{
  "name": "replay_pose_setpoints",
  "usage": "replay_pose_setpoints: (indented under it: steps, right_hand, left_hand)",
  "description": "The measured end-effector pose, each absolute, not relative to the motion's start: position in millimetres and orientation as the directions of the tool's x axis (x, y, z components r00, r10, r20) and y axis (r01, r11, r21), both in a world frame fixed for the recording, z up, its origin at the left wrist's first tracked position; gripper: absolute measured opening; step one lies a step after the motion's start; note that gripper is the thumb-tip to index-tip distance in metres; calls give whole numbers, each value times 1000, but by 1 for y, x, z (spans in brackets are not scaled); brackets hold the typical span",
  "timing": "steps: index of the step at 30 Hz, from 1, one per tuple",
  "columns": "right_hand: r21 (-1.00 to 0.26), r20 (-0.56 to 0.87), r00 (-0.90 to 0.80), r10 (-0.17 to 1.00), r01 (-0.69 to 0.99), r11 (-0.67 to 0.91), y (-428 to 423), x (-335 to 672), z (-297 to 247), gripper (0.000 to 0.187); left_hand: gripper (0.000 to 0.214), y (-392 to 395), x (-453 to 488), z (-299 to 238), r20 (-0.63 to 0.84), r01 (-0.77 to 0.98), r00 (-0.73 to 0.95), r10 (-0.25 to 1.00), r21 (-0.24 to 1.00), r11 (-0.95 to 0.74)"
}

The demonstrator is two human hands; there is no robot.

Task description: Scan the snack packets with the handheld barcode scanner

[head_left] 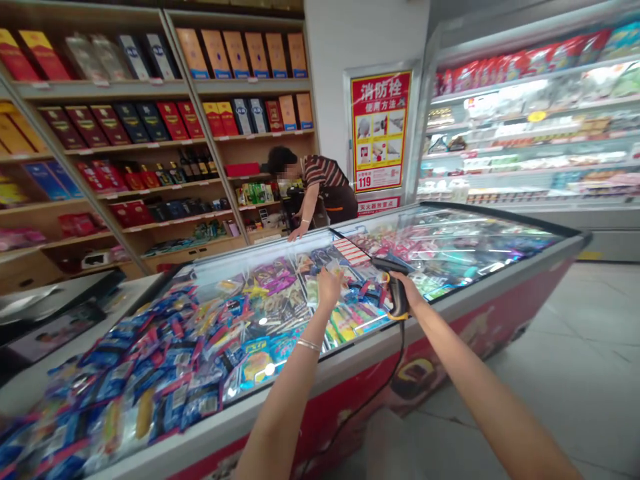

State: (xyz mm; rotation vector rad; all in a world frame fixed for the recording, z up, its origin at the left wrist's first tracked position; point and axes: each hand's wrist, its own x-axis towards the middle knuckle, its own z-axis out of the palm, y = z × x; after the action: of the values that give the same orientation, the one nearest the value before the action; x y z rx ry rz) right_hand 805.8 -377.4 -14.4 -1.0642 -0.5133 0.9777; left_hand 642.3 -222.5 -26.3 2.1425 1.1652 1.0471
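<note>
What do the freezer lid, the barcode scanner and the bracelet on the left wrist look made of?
The chest freezer's sliding lid looks like clear glass: glossy, reflective, goods showing through. The barcode scanner seems dark plastic with a low sheen and a yellow band. The bracelet looks like shiny silver-toned metal, though plating can't be ruled out.

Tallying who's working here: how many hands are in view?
3: the person's left hand over the freezer's glass lid, their right hand gripping a barcode scanner, and a co-worker's hand on the far edge. The co-worker's other hand may be hidden.
</note>
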Motion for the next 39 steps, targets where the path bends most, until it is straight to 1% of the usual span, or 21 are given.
replay_pose_setpoints:
  steps: [2,3,5,7,9,13,20,23,28,32,34,39]
  right_hand:
    - [-890,-109,515,851,-432,147,-380,812,-23,21]
    - [-884,-119,513,850,-444,144,-379,814,-28,22]
    - [-871,-132,521,843,-468,153,-377,816,-37,22]
    - [-858,-127,537,834,-481,179,-374,817,-45,22]
    - [-857,-108,544,832,-475,199,-371,818,-49,22]
    - [-864,-88,544,834,-458,207,-370,818,-51,23]
    - [-877,-93,571,816,-435,205,-371,813,-45,22]
    - [-880,-112,572,813,-437,186,-373,812,-43,21]
    - [-891,-123,546,829,-429,150,-376,801,-32,22]
    - [-892,-63,526,848,-411,189,-365,773,-12,21]
    - [-893,-31,481,876,-407,191,-352,752,-3,21]
    - [-892,7,257,966,-435,122,-307,683,4,24]
  left_hand:
    - [71,-229,647,-39,433,613,299,850,596,-519]
    - [71,-230,646,-46,440,655,316,841,540,-529]
    - [65,-231,644,-59,425,655,441,791,451,-607]
    - [58,-229,641,-70,399,616,557,729,391,-684]
    - [57,-226,639,-75,402,595,598,693,356,-720]
    - [56,-225,641,-75,438,590,589,679,342,-731]
    - [56,-230,644,-65,378,604,614,693,341,-720]
    - [53,-230,638,-56,405,600,599,691,344,-722]
    - [44,-216,595,-32,512,596,520,684,356,-720]
    - [38,-195,535,-11,541,630,459,705,362,-687]
    - [37,-185,501,-4,554,670,413,723,352,-653]
    - [34,-170,416,3,564,772,304,768,327,-545]
